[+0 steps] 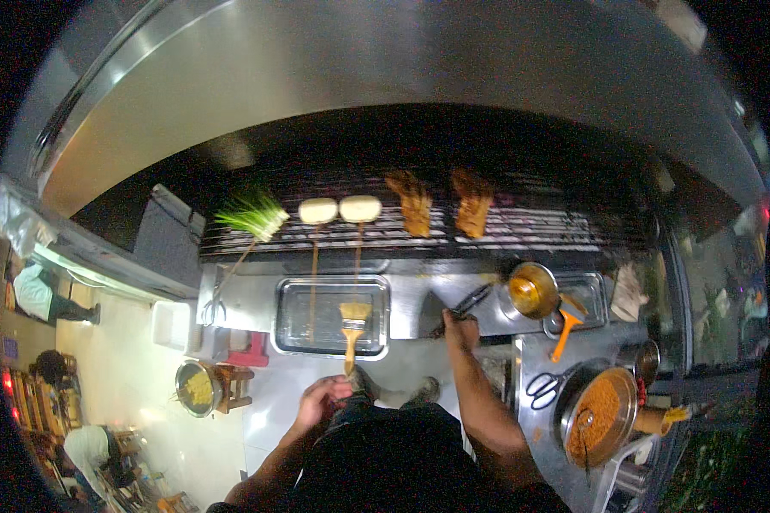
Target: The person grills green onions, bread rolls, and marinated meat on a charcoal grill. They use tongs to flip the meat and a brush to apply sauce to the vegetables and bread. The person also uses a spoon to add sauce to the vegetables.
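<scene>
My left hand (324, 394) grips the end of the wooden handle of a flat bristle brush (355, 320), whose head is over a rectangular metal tray (282, 320). My right hand (462, 330) is closed around a black handle (471, 300) that runs toward a small metal saucepan (532, 292) of yellow-brown liquid. Beyond, on the grill grate (539, 221), lie skewered green stalks (256, 215) and two white bun-like pieces, a left one (318, 210) and a right one (360, 208). Two browned pieces, apparently meat, lie to their right, one (416, 205) beside the other (472, 205).
An orange-handled brush (568, 330) leans on a second tray (593, 298). Black-handled scissors (543, 390) and a big bowl of reddish seasoning (600, 417) stand at right. A bowl of yellow food (198, 388) sits beside a wooden stool (235, 386). People are visible at left.
</scene>
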Demonstrator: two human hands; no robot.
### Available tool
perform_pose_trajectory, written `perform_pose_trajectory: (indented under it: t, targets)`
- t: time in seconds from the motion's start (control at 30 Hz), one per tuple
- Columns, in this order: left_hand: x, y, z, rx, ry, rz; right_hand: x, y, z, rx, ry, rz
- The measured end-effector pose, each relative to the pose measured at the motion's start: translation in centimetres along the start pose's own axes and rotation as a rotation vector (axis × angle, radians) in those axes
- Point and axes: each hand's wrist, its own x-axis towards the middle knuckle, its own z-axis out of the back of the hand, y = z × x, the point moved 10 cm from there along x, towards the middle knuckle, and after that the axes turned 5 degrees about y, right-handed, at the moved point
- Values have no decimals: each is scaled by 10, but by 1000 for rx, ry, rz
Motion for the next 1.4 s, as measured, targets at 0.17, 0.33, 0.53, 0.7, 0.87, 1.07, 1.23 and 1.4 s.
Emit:
perform_pose_trajectory:
  t: [0.17, 0.33, 0.53, 0.7, 0.87, 1.07, 1.23, 1.4]
  targets:
    - [7, -63, 54, -250, -169, -215, -21, 11, 21, 73, -170, -206]
    - [79, -106, 14, -436, 110, -159, -82, 53, -26, 620, 229, -75]
    - [116, -150, -13, -527, 347, -159, -171, 217, -88, 1072, 572, -314]
    - [97, -178, -7, -355, 233, -123, -178, 242, -68, 1078, 535, -170]
    - [87, -183, 8, -232, 146, -170, -183, 234, -47, 931, 426, -80]
    - [106, -164, 25, -91, 107, -237, -148, 209, -65, 768, 288, 62]
    - [101, -157, 16, -146, 48, -242, -145, 198, -82, 789, 353, -30]
    - [108, -150, 12, -130, 79, -240, -145, 208, -79, 822, 418, 29]
